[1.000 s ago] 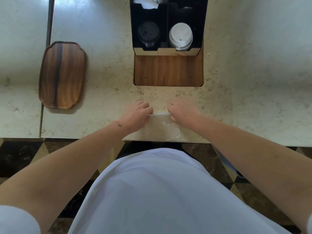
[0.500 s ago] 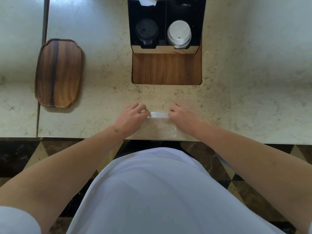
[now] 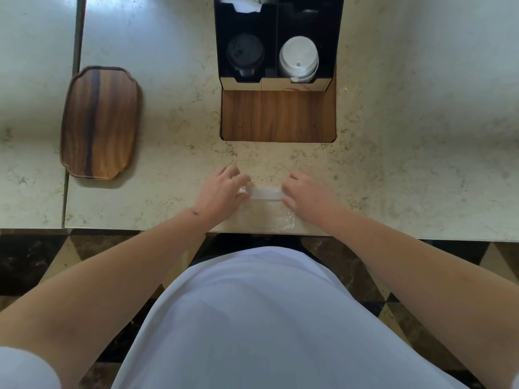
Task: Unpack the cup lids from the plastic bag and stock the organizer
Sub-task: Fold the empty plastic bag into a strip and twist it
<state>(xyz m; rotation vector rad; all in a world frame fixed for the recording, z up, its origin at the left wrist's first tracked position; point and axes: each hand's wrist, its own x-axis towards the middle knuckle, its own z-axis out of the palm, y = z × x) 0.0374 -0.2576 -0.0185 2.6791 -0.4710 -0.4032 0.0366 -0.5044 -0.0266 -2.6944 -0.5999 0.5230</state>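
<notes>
Left hand (image 3: 222, 193) and right hand (image 3: 304, 193) pinch plastic bag (image 3: 265, 193).

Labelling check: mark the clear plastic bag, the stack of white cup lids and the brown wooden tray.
clear plastic bag (image 3: 265, 193): head view, folded top edge between the hands.
stack of white cup lids (image 3: 298, 57): head view, top lid.
brown wooden tray (image 3: 100, 122): head view, centre.

Two bare forearms reach forward from the bottom corners and converge near the middle. The left hand (image 3: 224, 192) and right hand (image 3: 304, 193) lie close together, backs up, knuckles raised. Each hand's fingers curl inward, pinching opposite ends of a folded strip of clear plastic bag (image 3: 266, 193) between them.
</notes>
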